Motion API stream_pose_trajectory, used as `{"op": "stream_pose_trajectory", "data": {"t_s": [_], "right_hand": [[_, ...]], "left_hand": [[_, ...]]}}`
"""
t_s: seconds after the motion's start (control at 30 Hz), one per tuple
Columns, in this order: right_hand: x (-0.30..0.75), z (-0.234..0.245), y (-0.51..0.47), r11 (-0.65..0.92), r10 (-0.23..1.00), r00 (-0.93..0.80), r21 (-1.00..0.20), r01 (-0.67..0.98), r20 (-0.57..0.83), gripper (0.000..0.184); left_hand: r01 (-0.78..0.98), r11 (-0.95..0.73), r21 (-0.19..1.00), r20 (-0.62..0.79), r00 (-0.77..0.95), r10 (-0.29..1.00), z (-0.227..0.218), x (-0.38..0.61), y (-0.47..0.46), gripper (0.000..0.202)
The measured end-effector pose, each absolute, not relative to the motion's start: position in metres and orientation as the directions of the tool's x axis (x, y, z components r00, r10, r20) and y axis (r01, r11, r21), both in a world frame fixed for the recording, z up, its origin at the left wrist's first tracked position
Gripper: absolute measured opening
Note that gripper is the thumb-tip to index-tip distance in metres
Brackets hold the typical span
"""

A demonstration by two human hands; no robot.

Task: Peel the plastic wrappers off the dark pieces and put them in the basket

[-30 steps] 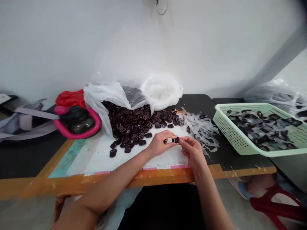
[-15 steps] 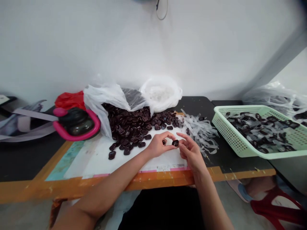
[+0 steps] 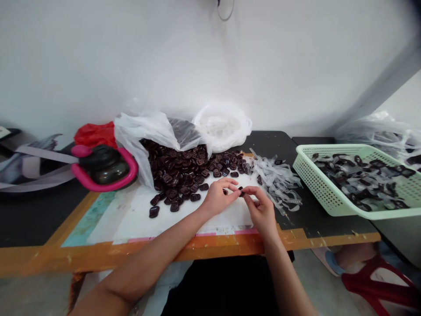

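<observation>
Between my two hands, over the white sheet (image 3: 131, 219), is a small dark brown plastic buckle-like piece (image 3: 241, 192). My left hand (image 3: 219, 196) pinches it from the left with thumb and forefinger. From the right, the fingertips of my right hand (image 3: 261, 208) close on the same piece. Another dark piece (image 3: 225, 192) shows inside the curl of my left hand. Behind and left lies a heap of similar dark pieces (image 3: 177, 171), spilling from a clear plastic bag (image 3: 144, 127). To the right is a pile of translucent strips (image 3: 276, 182).
A pale green basket (image 3: 322, 199) of dark and translucent pieces stands at the right. A white bag-lined bowl (image 3: 245, 127) sits at the back. On the left are a pink-rimmed dark jar (image 3: 105, 169), a red bag (image 3: 95, 134) and grey straps (image 3: 42, 156). Someone's foot (image 3: 329, 261) shows below.
My right hand's raised forefinger has come down onto the dark piece, and the piece has turned so it looks thinner. My left fingers have drawn closer together. The view has shifted slightly.
</observation>
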State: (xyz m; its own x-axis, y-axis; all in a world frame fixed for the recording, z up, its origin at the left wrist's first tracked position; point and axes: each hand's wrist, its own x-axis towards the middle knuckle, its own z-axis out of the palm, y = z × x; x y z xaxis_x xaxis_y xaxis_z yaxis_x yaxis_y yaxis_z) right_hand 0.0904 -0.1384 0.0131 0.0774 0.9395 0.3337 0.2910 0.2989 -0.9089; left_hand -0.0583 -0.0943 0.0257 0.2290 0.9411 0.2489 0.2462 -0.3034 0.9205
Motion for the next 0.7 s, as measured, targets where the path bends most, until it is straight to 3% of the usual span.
{"op": "stream_pose_trajectory", "data": {"t_s": [0.27,0.43,0.63,0.7], "right_hand": [[0.087,0.017,-0.143,0.295,0.949,-0.008,-0.881,0.370,0.315,0.024],[0.082,0.015,-0.141,0.273,0.925,0.101,-0.827,0.491,0.365,0.018],[0.083,0.012,-0.140,0.196,0.917,0.208,-0.839,0.507,0.340,0.017],[0.084,0.013,-0.141,0.200,0.931,0.184,-0.861,0.468,0.316,0.017]], "left_hand": [[0.210,-0.250,0.945,0.177,0.315,0.933,0.034,-0.058,-0.098,0.008],[0.189,-0.246,0.951,0.173,0.337,0.925,0.031,-0.057,-0.098,0.008],[0.104,-0.243,0.964,0.232,0.109,0.967,0.019,-0.065,-0.083,0.010],[0.050,-0.208,0.977,0.200,0.126,0.972,0.018,-0.067,-0.080,0.009]]}}
